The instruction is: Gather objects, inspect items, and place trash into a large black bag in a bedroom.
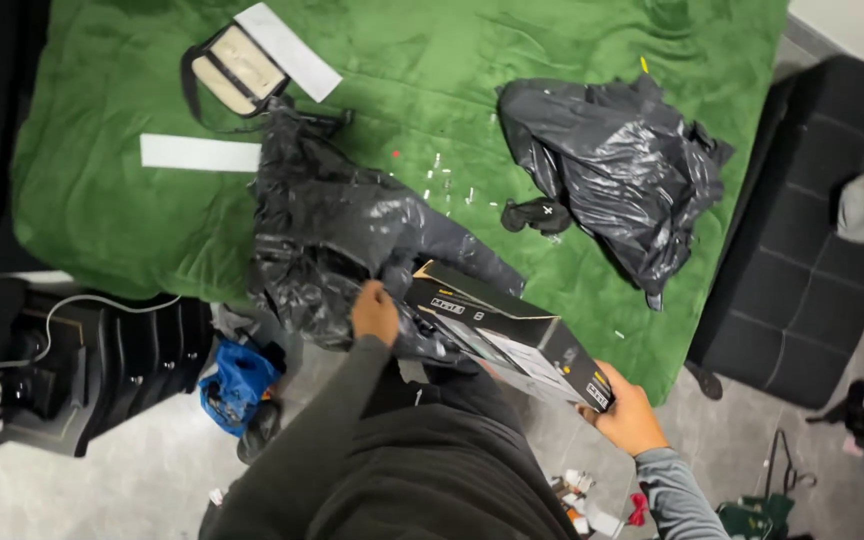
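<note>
A long black cardboard box point(512, 335) with yellow edging points into the mouth of a black plastic bag point(337, 235) that lies on a green blanket point(112, 180). My right hand point(630, 415) grips the box at its near end. My left hand point(375, 312) grasps the edge of the bag's opening, just left of the box's far end. How far the box reaches inside the bag is hidden by the plastic.
A second black bag point(617, 165) lies on the blanket to the right, with a small black object point(537, 215) beside it. Two white paper strips point(200, 153) and a beige pouch point(237, 68) lie upper left. A blue bag point(237, 385) and black equipment point(82, 360) sit on the floor.
</note>
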